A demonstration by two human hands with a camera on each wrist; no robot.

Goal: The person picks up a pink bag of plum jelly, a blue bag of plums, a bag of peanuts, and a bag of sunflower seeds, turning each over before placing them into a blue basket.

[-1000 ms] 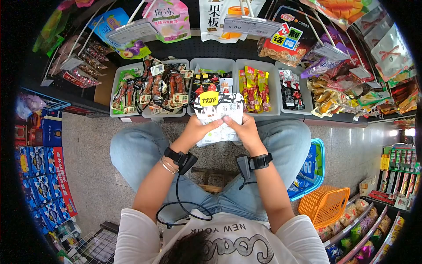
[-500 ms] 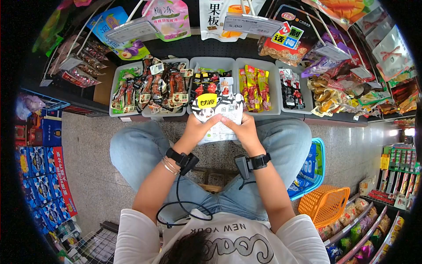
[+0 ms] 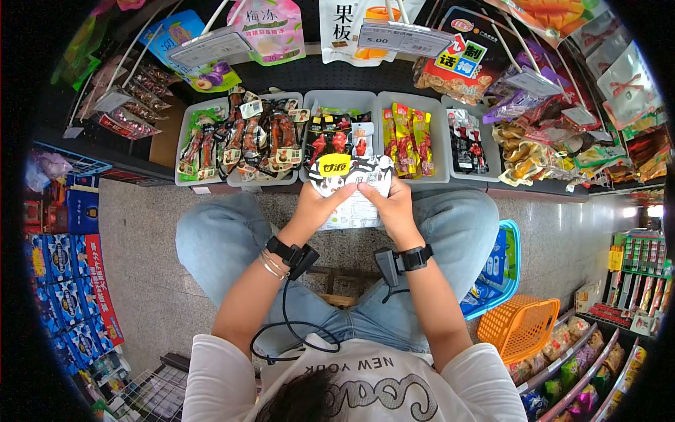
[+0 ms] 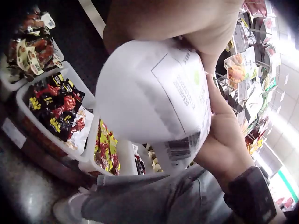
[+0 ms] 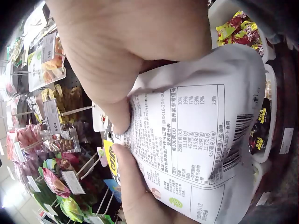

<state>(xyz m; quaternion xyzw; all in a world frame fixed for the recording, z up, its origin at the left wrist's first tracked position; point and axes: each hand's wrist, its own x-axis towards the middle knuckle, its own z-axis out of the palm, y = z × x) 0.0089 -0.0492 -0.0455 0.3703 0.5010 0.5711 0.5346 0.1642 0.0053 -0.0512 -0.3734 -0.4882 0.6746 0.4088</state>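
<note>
A white snack pouch [image 3: 354,202] with a yellow label is gripped on both sides, above the lap. The left hand [image 3: 318,207] holds its left side and the right hand [image 3: 398,211] its right side, both thumbs lying across the printed face. In the right wrist view the pouch [image 5: 196,126] shows a nutrition table and barcodes, with the right hand [image 5: 126,51] over it. The left wrist view has the pouch's lower end [image 4: 140,93] close up, below the left hand [image 4: 173,21]. The fingers behind the pouch are mostly hidden.
Beyond the pouch stands a row of grey bins [image 3: 411,179] of packaged snacks. Price tags [image 3: 404,39] and hanging bags [image 3: 271,32] are above. A blue basket [image 3: 512,264] and an orange basket [image 3: 517,327] sit at the right, near the knee.
The pouch's top edge has tipped slightly, uncovering a little more of the red-and-black packets behind it. Both hands keep their hold, nearly in place.
</note>
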